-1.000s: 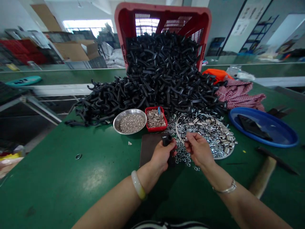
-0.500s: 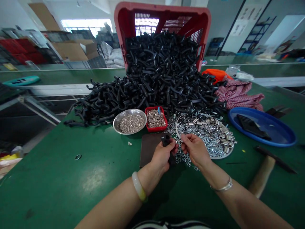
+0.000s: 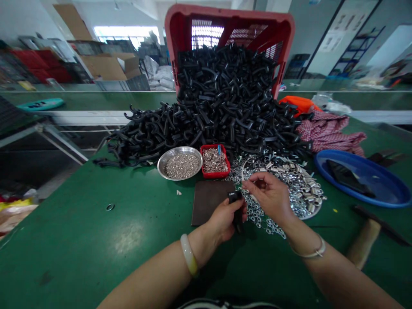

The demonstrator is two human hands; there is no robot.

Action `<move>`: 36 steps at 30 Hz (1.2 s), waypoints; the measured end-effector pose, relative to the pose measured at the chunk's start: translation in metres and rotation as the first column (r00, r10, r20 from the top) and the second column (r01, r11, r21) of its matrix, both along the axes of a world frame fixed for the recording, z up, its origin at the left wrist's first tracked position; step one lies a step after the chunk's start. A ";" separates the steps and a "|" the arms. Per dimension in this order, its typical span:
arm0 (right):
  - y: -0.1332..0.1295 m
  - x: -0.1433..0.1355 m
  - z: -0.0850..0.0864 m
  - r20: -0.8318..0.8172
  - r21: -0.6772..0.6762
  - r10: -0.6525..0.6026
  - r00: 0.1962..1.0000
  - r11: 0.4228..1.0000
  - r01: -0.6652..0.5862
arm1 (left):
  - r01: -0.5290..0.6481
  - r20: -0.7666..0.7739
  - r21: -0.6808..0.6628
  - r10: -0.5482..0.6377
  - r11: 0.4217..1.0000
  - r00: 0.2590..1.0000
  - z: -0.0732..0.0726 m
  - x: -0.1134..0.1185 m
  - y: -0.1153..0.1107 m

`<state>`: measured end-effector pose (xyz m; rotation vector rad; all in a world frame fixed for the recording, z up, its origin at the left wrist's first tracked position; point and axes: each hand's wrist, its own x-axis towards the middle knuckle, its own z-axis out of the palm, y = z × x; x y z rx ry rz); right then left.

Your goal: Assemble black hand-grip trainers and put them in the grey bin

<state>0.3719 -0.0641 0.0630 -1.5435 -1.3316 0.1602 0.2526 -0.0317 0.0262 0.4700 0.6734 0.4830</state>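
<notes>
My left hand (image 3: 222, 221) is closed around a black plastic handle (image 3: 234, 196), whose end points up past the thumb. My right hand (image 3: 272, 199) is just right of it, thumb and fingertips pinched together; whatever lies between them is too small to make out. Beneath the right hand spreads a round white tray (image 3: 243, 170) heaped with small springs, rings and nut-like metal parts (image 3: 298, 189), some spilling over its near edge. A dark brown square pad (image 3: 209, 201) lies left of the held handle. Behind it are a red bin (image 3: 215, 175) of small pins and a metal bowl (image 3: 161, 171) of tiny metal parts.
A red crate (image 3: 230, 13) lies tipped at the back, black handles (image 3: 222, 103) pouring onto the green table (image 3: 80, 257). At right are a blue tray (image 3: 392, 189) with a dark flat object, a hammer (image 3: 365, 242) and a checked cloth (image 3: 331, 133). One ring (image 3: 110, 207) lies left.
My right hand has lifted slightly and drawn away from the handle. The handle in my left hand has turned a little and sits lower. The whole view has shifted slightly.
</notes>
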 end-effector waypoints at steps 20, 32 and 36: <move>0.020 0.017 -0.025 -0.475 -0.406 0.204 0.856 0.812 -0.419 | 0.442 0.238 -0.080 -0.413 0.894 0.879 0.008 -0.029 0.018; 0.082 0.046 -0.018 0.731 -0.577 0.342 0.590 0.772 0.268 | 0.146 0.359 -0.321 -0.023 0.936 0.933 -0.012 -0.027 0.050; 0.094 0.043 -0.022 0.712 -0.576 0.323 0.624 0.776 0.256 | 0.148 0.311 -0.327 -0.042 0.933 0.949 -0.016 -0.025 0.052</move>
